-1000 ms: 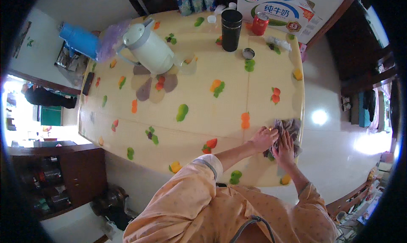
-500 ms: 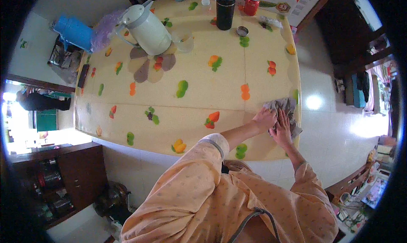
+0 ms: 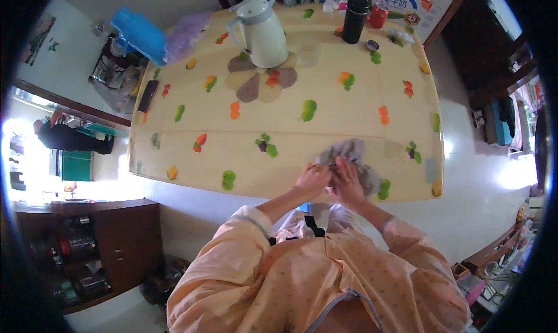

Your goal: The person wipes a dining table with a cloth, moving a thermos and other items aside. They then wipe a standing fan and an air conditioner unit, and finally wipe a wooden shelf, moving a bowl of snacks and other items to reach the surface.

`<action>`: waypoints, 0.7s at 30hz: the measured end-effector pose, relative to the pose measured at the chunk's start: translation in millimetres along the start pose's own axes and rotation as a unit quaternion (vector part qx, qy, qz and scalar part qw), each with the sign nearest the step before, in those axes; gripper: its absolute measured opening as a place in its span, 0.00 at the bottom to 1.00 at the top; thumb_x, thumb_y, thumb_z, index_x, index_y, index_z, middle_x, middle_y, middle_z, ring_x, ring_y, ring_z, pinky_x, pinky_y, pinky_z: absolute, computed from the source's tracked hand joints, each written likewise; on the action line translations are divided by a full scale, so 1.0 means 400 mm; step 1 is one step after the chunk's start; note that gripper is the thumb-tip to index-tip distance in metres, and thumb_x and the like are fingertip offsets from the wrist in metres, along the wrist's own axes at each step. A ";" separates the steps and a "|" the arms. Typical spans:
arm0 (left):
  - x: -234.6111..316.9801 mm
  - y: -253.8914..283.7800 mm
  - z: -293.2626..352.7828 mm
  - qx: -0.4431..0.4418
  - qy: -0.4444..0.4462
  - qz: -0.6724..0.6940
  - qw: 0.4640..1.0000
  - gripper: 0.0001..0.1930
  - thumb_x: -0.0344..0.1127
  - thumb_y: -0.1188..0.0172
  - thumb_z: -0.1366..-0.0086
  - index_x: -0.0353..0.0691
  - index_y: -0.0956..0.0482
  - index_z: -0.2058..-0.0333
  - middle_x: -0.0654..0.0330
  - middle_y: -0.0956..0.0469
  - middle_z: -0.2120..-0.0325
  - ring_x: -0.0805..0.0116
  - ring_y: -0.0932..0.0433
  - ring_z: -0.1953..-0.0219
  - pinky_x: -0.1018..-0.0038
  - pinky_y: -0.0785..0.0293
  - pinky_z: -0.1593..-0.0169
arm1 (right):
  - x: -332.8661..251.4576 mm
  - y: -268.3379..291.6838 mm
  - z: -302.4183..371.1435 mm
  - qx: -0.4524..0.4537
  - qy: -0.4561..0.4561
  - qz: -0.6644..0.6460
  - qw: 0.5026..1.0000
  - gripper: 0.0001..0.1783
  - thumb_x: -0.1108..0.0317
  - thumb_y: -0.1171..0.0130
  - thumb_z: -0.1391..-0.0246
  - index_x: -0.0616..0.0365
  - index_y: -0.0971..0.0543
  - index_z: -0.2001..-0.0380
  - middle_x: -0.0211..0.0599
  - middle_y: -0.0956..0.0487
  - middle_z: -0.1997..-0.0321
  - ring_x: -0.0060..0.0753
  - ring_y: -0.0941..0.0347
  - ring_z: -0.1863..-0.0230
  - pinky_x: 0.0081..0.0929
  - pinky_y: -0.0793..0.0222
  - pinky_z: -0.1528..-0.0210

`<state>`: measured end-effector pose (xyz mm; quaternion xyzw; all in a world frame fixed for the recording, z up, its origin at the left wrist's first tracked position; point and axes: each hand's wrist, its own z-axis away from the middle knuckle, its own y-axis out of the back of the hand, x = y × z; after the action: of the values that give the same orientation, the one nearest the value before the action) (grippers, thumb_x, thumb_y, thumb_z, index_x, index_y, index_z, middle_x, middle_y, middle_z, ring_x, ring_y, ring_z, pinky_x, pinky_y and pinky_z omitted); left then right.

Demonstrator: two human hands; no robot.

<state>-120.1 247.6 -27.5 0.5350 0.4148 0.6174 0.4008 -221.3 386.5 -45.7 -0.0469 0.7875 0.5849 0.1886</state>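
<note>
While the left hand (image 3: 314,179) clutches a gray cloth (image 3: 352,150), the right hand (image 3: 347,183) lies on it, fingers extended.
It rests on the tabletop (image 3: 337,122), right and nearside of the white jug (image 3: 266,41).

Blown-out light at far left; glare on right-hand floor (image 3: 478,184); bowed edges; black fisheye rim.

pale jug (image 3: 265,39) | black tumbler (image 3: 355,22) | red can (image 3: 379,16) | blue thermos (image 3: 139,36) | perhaps a clear cup (image 3: 308,55)
</note>
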 end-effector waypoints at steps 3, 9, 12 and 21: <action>-0.079 0.051 0.141 -0.005 0.089 0.088 0.992 0.10 0.30 0.47 0.52 0.42 0.25 0.67 0.59 0.27 0.65 0.59 0.27 0.58 0.63 0.35 0.54 | -0.114 -0.063 -0.069 -0.084 0.033 -0.011 0.996 0.32 0.52 0.43 0.56 0.52 0.32 0.47 0.52 0.49 0.35 0.53 0.56 0.34 0.52 0.59 0.36; -0.055 0.051 0.205 0.087 0.121 0.016 0.989 0.14 0.27 0.47 0.51 0.40 0.26 0.62 0.57 0.32 0.56 0.56 0.33 0.51 0.59 0.37 0.51 | -0.145 -0.060 -0.084 -0.107 0.051 -0.015 0.993 0.34 0.49 0.46 0.52 0.52 0.36 0.43 0.49 0.49 0.35 0.49 0.56 0.33 0.48 0.60 0.34; -0.013 0.027 0.172 0.095 0.106 0.052 0.988 0.16 0.29 0.47 0.48 0.38 0.27 0.58 0.54 0.34 0.51 0.55 0.37 0.46 0.57 0.40 0.46 | -0.110 -0.019 -0.046 -0.123 0.024 -0.014 0.992 0.35 0.50 0.45 0.52 0.53 0.37 0.43 0.47 0.48 0.35 0.46 0.55 0.33 0.45 0.59 0.34; 0.255 -0.100 -0.099 -0.056 -0.018 -0.026 0.998 0.26 0.32 0.51 0.42 0.38 0.40 0.43 0.53 0.46 0.39 0.54 0.48 0.37 0.51 0.51 0.39 | 0.185 0.138 0.234 -0.018 -0.114 -0.025 0.993 0.31 0.55 0.41 0.57 0.53 0.30 0.48 0.42 0.39 0.38 0.43 0.46 0.36 0.43 0.50 0.37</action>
<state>-168.4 353.4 -34.9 0.5116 0.3862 0.6193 0.4534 -283.4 502.4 -44.8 -0.0028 0.7486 0.5959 0.2909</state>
